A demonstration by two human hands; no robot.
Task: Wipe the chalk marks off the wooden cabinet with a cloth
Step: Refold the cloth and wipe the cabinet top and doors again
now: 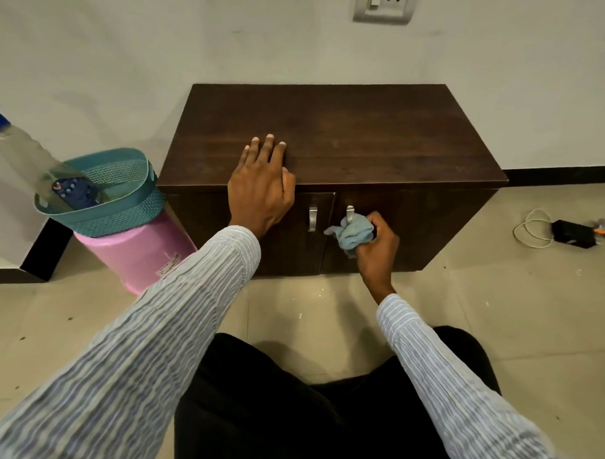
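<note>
Head view looks down on a dark wooden cabinet standing against the wall at twelve o'clock. The left hand lies flat and wide on the cabinet's top near the front edge, fingers straight, bracing. The right hand grips a bunched light-blue cloth against the right door, just beside the right door handle; a second handle sits at its nine o'clock. No chalk marks are plain on the dark wood from here, so how much is left to wipe cannot be told.

Likely troubles: the cloth could snag on the right door handle and tug the door open, or a hard push could shift the wad so knuckles scrape the wood. Leaning on the left hand may slide it over the front edge.

Room is tight at nine o'clock, where a teal basket holding a spray bottle rests on a pink bucket. At three o'clock the floor has a black adapter and white cable, well apart from the cabinet.
</note>
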